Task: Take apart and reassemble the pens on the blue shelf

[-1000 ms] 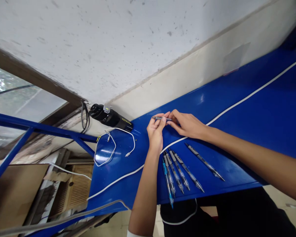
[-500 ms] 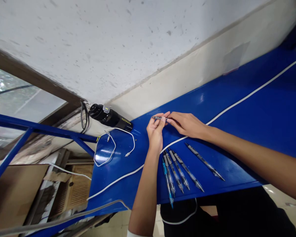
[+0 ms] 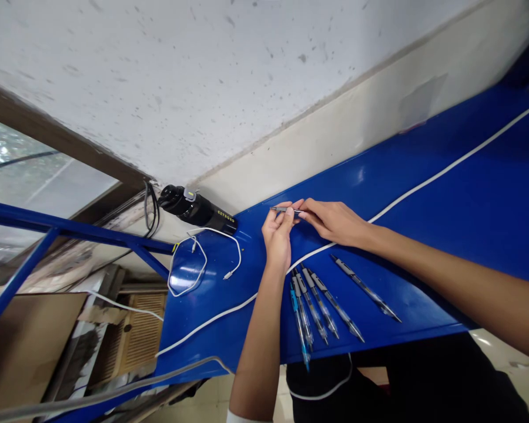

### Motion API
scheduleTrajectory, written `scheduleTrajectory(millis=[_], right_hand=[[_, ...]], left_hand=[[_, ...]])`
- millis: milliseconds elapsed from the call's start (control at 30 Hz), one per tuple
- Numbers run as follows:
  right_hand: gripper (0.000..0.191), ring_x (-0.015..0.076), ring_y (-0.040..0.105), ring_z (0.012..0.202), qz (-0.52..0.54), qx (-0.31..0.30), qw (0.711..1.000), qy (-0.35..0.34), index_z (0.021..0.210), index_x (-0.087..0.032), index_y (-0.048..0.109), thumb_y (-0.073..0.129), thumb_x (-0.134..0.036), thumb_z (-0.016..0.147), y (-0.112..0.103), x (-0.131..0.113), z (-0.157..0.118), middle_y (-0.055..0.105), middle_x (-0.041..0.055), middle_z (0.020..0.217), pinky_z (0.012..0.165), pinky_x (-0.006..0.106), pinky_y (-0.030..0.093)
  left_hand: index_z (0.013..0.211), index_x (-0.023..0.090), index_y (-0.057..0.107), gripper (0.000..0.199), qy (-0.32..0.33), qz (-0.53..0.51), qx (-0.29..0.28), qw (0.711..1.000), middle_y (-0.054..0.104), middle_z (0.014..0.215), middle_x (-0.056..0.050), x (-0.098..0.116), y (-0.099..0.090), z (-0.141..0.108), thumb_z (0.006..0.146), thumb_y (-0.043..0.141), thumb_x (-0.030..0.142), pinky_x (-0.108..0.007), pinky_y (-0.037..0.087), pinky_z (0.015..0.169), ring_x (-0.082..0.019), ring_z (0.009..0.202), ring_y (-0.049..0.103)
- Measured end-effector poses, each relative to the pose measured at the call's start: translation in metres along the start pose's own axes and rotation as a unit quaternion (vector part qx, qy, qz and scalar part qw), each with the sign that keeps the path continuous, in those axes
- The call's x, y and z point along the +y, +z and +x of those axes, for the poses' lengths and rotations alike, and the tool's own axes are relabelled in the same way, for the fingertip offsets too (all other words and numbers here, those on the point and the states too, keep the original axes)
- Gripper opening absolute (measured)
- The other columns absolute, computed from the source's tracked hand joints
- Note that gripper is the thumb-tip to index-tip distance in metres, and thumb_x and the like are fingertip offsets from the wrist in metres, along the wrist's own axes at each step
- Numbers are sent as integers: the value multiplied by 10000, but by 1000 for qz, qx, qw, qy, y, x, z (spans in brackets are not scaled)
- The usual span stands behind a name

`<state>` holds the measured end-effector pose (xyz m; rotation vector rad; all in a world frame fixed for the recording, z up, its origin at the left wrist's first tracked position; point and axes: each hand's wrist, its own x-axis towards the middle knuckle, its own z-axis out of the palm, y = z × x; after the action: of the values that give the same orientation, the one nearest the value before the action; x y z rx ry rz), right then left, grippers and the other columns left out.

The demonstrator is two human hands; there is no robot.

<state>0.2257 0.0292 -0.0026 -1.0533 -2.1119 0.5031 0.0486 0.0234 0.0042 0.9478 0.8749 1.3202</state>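
Above the blue table, my left hand (image 3: 278,231) is closed around a grey-and-clear pen (image 3: 281,209), its thumb pressed along the barrel. The pen lies nearly level, pointing left to right. At its right end my right hand (image 3: 330,220) pinches the pen with thumb and fingertips; exactly what part they grip is too small to make out. Below the hands lie several pens (image 3: 314,305) side by side, grey and clear, with a blue pen (image 3: 298,320) at their left. A single grey pen (image 3: 365,288) rests apart, to the right, under my right forearm.
A white cable (image 3: 432,178) crosses the blue table (image 3: 489,247) beneath my arms. A black bottle (image 3: 203,212) stands by the wall at left, beside a looped white charging cable (image 3: 205,270). Blue metal bars (image 3: 83,226) and a cardboard box (image 3: 30,346) are farther left.
My left thumb and fingers have shifted slightly on the pen, and more of its right part now shows between the hands. The pens on the table have not moved.
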Motion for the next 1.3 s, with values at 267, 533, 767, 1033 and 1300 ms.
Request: scheduleTrajectory(millis=[267,533,767,1033,1300], right_hand=[[250,226,700,817,-2,10,1000,16,1183,-195,582,487,-416,1117,1,1,0,764,90,1026,680,311,412],[354,156,597,655,101,-8,994,39,1027,-205,615,395,-453,1151,-3,-6,2,687,19,823,660,288,355],[396,130,550,597,154,5,987,38,906,-212,587,409,-474,1142,-2,-10,4,614,-26,706,633,277,371],[286,153,640,707,208,66,976,-2,1249,-225,610,610,-439,1059,-3,-13,1,749,20,935,657,283,492],[597,299,663,1315,27,-27,973,-226,1595,-232,503,626,-309,1016,8,-17,-12,710,125,1422,996,456,620]], left_hand=[[1137,192,675,345,9,-20,3,1000,792,1276,-147,1,0,0,904,861,365,-359,524,992,-269,1192,745],[1124,205,658,343,24,-21,-9,999,786,1268,-134,1,0,0,917,853,397,-403,491,1091,-270,1234,719],[1110,211,656,343,25,-22,-22,999,783,1267,-122,3,0,0,917,851,417,-417,509,1108,-268,1238,716],[1218,219,719,377,-1,-63,-1,998,765,1257,-107,5,-3,2,937,817,450,-366,538,1031,-252,1225,707],[1213,202,790,348,-28,-91,-17,995,602,783,-7,13,-6,0,982,752,459,-269,535,849,-141,799,617]])
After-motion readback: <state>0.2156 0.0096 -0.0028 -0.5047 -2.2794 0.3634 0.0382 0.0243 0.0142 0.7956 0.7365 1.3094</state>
